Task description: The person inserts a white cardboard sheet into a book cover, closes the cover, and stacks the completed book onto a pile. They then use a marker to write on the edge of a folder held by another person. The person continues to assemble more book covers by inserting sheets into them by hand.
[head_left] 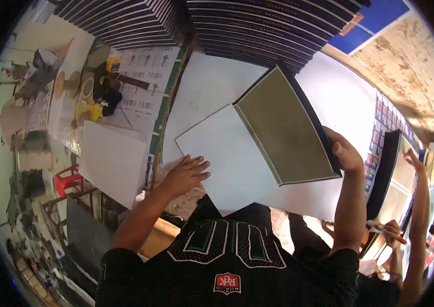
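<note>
My right hand (344, 151) grips the right edge of a black-edged cardboard panel (286, 128), thumb on its grey-brown inner face. The panel is tilted up, and a narrow folded strip runs along its left side. Its lower left side meets a white board (227, 148) lying on the white worktable (201, 77). Spread flat on the left edge of that board is my left hand (185, 176), fingers apart and holding nothing. The board's near corner reaches over the table edge close to my body. Whether panel and board are joined, I cannot tell.
Tall stacks of black panels (263, 28) stand along the table's far side. At left are another white board (112, 156), a yellow container (90, 111) and a red stool (67, 180). On the right, a co-worker's hand (393, 233) holds a brush-like tool beside another black-edged panel (397, 179).
</note>
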{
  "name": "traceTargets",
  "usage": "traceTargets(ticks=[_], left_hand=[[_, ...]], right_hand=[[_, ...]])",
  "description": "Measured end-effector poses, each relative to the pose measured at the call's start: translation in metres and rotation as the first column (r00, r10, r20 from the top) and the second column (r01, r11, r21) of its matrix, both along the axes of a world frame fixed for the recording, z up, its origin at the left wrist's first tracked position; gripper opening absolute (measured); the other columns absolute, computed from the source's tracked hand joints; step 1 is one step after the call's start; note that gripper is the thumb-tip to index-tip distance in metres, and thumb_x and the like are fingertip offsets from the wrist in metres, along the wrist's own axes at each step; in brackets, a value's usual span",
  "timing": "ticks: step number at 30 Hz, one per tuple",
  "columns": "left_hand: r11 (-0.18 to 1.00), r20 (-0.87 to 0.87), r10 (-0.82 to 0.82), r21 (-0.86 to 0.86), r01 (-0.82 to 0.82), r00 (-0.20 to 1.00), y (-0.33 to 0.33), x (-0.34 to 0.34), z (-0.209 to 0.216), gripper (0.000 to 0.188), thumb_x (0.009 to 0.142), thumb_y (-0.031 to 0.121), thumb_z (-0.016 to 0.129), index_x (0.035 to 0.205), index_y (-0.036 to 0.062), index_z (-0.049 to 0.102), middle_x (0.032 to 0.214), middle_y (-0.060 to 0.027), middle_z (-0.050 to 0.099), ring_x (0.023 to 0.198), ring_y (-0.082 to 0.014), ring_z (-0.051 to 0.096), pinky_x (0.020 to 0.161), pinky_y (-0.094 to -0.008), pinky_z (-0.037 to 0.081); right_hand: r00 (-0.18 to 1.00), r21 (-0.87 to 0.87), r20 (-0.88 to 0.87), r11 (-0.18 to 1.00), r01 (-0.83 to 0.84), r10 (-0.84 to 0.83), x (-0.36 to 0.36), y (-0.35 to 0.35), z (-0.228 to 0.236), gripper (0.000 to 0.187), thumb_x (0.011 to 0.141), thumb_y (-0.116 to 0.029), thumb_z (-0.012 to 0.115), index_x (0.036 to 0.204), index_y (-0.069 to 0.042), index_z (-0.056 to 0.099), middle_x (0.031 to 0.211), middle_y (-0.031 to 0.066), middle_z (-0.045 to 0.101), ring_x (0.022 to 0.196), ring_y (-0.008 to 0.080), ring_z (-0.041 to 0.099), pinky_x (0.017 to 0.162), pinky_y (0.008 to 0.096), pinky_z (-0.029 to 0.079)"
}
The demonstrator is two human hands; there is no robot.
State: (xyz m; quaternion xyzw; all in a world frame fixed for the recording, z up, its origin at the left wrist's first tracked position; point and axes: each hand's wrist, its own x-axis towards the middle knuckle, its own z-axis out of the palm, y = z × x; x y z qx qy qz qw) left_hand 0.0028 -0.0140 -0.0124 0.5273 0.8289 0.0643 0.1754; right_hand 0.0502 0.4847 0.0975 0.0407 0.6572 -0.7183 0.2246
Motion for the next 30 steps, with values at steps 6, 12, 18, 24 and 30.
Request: traceTargets(ticks=[6, 12, 18, 24, 30], left_hand=[[0.997, -0.081, -0.009, -0.074, 0.003, 0.997, 0.011, -0.017, 0.015, 0.038, 0.084, 0.025, 0.062, 0.122, 0.0256, 0.063, 0.148, 0.0012, 0.043, 0.14, -0.0194, 0.037, 0.115, -0.0506, 0.028], [0.998, -0.004, 0.041, -0.038, -0.041, 0.999, 0.018, -0.033, 0.018, 0.038, 0.083, 0.029, 0.062, 0.121, 0.026, 0.063, 0.149, 0.0019, 0.043, 0.141, -0.0187, 0.035, 0.116, -0.0493, 0.028], [0.996, 0.039, 0.066, -0.058, -0.063, 0.997, 0.017, -0.034, 0.012, 0.042, 0.08, 0.028, 0.067, 0.122, 0.0244, 0.063, 0.149, 0.0029, 0.042, 0.142, -0.0188, 0.032, 0.118, -0.0493, 0.024], [0.995, 0.113, 0.096, 0.017, -0.099, 0.989, 0.015, -0.033, 0.013, 0.042, 0.078, 0.028, 0.069, 0.119, 0.0219, 0.065, 0.148, 0.003, 0.045, 0.142, -0.0187, 0.032, 0.118, -0.0501, 0.023], [0.988, 0.131, 0.111, 0.089, -0.123, 0.985, 0.013, -0.034, 0.008, 0.042, 0.077, 0.03, 0.068, 0.119, 0.0217, 0.065, 0.147, 0.0028, 0.046, 0.142, -0.0191, 0.033, 0.118, -0.0496, 0.023]], right_hand=[[0.912, -0.195, 0.355, 0.939, 0.285, -0.203, -0.03, 0.009, -0.068, 0.102, 0.075, -0.081, 0.054, 0.131, 0.005, 0.053, 0.116, 0.0192, 0.065, 0.098, 0.025, 0.065, 0.081, 0.0339, 0.053], [0.909, -0.414, 0.362, 0.839, 0.354, -0.205, -0.04, 0.011, -0.097, 0.086, 0.079, -0.071, 0.062, 0.123, 0.003, 0.059, 0.103, 0.0177, 0.069, 0.086, 0.0233, 0.068, 0.074, 0.0394, 0.056], [0.93, -0.378, 0.343, 0.887, 0.266, -0.132, -0.043, 0.024, -0.116, 0.085, 0.077, -0.062, 0.07, 0.129, 0.004, 0.054, 0.11, 0.0189, 0.066, 0.094, 0.0265, 0.066, 0.08, 0.0419, 0.055], [0.918, -0.376, 0.368, 0.879, 0.293, -0.149, -0.049, 0.012, -0.103, 0.087, 0.077, -0.059, 0.071, 0.132, 0.004, 0.051, 0.115, 0.0195, 0.064, 0.098, 0.0272, 0.065, 0.083, 0.0421, 0.054], [0.913, -0.383, 0.38, 0.872, 0.305, -0.152, -0.044, -0.011, -0.086, 0.088, 0.076, -0.057, 0.072, 0.135, 0.004, 0.048, 0.119, 0.0201, 0.062, 0.102, 0.028, 0.064, 0.086, 0.0423, 0.053]])
